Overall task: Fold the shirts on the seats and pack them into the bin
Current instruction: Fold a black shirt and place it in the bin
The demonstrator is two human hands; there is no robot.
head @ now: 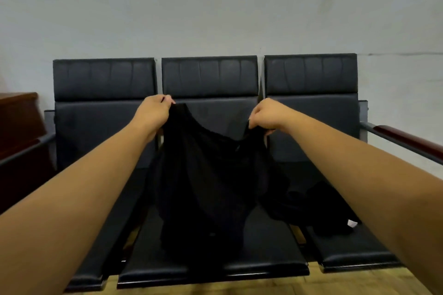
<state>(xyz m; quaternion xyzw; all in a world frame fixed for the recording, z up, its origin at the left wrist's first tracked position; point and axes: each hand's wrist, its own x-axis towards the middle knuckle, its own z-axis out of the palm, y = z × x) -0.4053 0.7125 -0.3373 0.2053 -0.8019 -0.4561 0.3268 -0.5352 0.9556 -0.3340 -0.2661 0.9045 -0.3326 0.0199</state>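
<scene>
We're holding the black shirt (pixel 206 175) up over the middle seat (pixel 215 263). Our left hand (pixel 154 109) pinches one top corner and our right hand (pixel 266 115) pinches the other, fingers curled tight on the fabric. The hem looks like it reaches the cushion.

What could go wrong: it's limp black cloth on black seats, so the edges are hard to read and the fold could come out crooked. A lazy pinch would drop a corner. It could also snag the bunched dark garment (pixel 318 206) on the right seat (pixel 354 256). The bin isn't in view.
</scene>
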